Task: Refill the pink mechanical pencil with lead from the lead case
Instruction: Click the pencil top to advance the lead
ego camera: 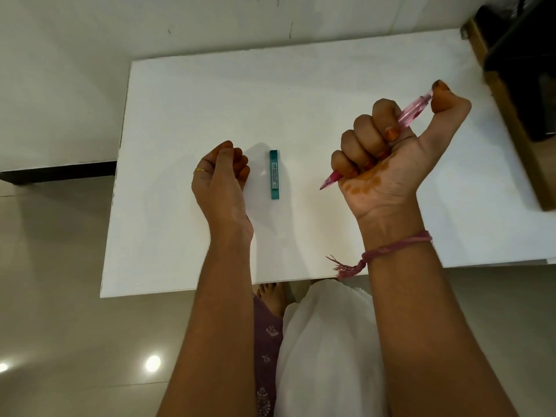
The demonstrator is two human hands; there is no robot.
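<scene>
The pink mechanical pencil (413,111) is gripped in the fist of my right hand (394,155), raised above the right half of the white table (301,94). Its tip points down and left, and my thumb rests on its top end. A slim teal lead case (274,174) lies flat on the table between my hands, long side pointing away from me. My left hand (221,176) rests on the table just left of the case, fingers curled in, touching nothing that I can see.
A brown cardboard box (508,115) with a dark object on it stands past the table's right edge. A pale wall runs behind the table. Tiled floor, my foot and white cloth show below the near edge.
</scene>
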